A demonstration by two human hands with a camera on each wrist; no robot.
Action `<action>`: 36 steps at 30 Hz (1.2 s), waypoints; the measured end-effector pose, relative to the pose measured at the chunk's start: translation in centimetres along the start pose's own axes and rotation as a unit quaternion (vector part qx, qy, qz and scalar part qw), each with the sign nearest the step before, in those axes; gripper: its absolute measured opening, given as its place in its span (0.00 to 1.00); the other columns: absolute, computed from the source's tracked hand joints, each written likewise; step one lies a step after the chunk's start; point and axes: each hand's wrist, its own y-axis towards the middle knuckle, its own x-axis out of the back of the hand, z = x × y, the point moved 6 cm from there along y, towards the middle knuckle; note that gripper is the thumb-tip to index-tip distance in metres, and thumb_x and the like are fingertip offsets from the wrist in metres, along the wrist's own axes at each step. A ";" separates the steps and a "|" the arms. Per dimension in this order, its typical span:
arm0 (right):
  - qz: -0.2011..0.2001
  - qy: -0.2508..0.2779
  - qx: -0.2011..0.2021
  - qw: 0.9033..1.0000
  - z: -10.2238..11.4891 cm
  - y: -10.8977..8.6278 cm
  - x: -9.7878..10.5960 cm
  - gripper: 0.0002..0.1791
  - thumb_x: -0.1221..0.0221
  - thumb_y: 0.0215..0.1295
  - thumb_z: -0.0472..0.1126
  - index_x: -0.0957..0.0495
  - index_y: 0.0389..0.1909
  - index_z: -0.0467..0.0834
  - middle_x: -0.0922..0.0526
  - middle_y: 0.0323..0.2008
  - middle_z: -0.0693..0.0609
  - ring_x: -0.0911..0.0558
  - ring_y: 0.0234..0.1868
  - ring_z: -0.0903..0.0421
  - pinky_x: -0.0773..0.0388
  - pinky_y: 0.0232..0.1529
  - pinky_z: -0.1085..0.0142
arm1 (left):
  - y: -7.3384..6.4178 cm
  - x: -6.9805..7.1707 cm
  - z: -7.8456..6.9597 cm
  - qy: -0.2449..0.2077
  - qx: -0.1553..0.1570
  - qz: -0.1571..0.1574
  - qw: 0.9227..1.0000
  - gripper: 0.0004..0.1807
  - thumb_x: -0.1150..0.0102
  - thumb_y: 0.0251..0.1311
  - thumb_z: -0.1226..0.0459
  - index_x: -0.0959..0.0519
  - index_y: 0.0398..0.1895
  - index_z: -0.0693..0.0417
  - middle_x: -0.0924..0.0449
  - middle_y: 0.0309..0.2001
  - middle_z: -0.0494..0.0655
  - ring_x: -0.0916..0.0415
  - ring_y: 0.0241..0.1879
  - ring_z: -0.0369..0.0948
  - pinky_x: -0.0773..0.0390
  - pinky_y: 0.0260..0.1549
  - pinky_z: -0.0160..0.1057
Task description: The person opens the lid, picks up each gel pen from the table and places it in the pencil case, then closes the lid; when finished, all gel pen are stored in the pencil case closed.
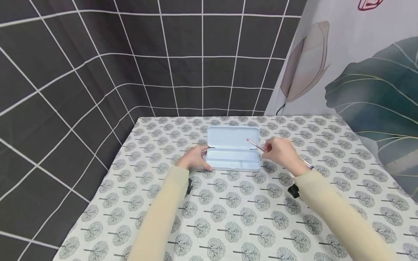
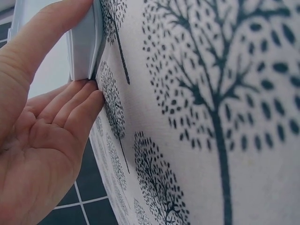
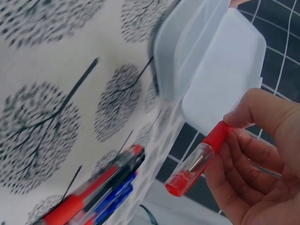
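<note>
A pale blue pencil case (image 1: 233, 165) lies on the patterned cloth with its lid (image 1: 233, 137) raised at the back. Its tray has a long slot and smaller compartments, with nothing in them. My left hand (image 1: 194, 158) holds the case's left end, thumb at the front corner and fingers at the back one; the left wrist view shows the fingertips against the end wall. Between thumb and fingers, my right hand (image 1: 281, 154) pinches a red pen (image 3: 194, 164) with a clear section. The pen slants over the case's right side, overlapping the lid in the head view.
More pens (image 3: 103, 192), red, black and blue, lie together on the cloth by my right wrist, which partly hides them in the head view. The tree-print tablecloth (image 1: 228, 224) ends at a dark gridded curtain (image 1: 183, 72). A leaf-print curtain (image 1: 369, 90) hangs right.
</note>
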 end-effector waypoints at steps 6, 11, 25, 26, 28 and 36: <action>-0.011 -0.003 0.020 1.000 1.0 0.6 -0.7 0.04 0.36 0.43 0.33 0.21 0.22 0.43 0.19 0.21 0.53 0.25 0.23 0.55 0.26 0.31 0.62 | 0.1 -0.1 0.1 -0.001 -0.008 -0.002 1.000 0.56 0.20 0.33 0.65 0.38 0.72 0.56 0.33 0.70 0.51 0.35 0.69 0.50 0.42 0.73 0.50; -0.008 0.003 0.015 1.000 1.5 1.2 -1.4 0.04 0.36 0.43 0.33 0.20 0.23 0.42 0.18 0.21 0.52 0.25 0.24 0.55 0.25 0.30 0.62 | 0.1 0.1 0.0 0.015 -0.009 -0.007 1.000 0.56 0.19 0.33 0.64 0.38 0.72 0.56 0.32 0.70 0.51 0.35 0.69 0.51 0.42 0.73 0.52; -0.009 0.013 0.076 0.997 5.0 2.3 -3.4 0.07 0.38 0.46 0.30 0.15 0.29 0.38 0.17 0.22 0.51 0.24 0.22 0.57 0.22 0.28 0.63 | 0.2 0.1 0.1 0.022 -0.010 -0.012 1.000 0.56 0.19 0.33 0.64 0.37 0.72 0.55 0.31 0.69 0.51 0.35 0.68 0.51 0.42 0.73 0.51; -0.011 0.011 0.081 0.997 5.2 2.4 -3.5 0.07 0.38 0.46 0.30 0.15 0.29 0.39 0.17 0.22 0.51 0.25 0.21 0.57 0.23 0.27 0.63 | 0.2 0.1 0.1 0.022 -0.010 -0.012 1.000 0.56 0.19 0.32 0.63 0.37 0.72 0.55 0.31 0.69 0.51 0.35 0.68 0.51 0.42 0.73 0.51; -0.011 0.008 0.088 0.996 5.5 2.6 -3.7 0.07 0.38 0.46 0.30 0.15 0.29 0.39 0.17 0.22 0.51 0.25 0.21 0.57 0.23 0.27 0.63 | 0.3 0.0 0.2 0.021 -0.009 -0.012 1.000 0.56 0.19 0.32 0.63 0.37 0.72 0.55 0.31 0.69 0.51 0.35 0.68 0.50 0.42 0.73 0.51; 0.027 0.023 0.101 0.994 6.4 3.4 -5.1 0.08 0.36 0.48 0.30 0.14 0.31 0.37 0.14 0.28 0.46 0.19 0.28 0.54 0.17 0.35 0.61 | 0.3 0.0 0.2 0.011 -0.009 -0.008 1.000 0.57 0.19 0.33 0.64 0.38 0.72 0.57 0.32 0.70 0.52 0.35 0.69 0.49 0.41 0.73 0.49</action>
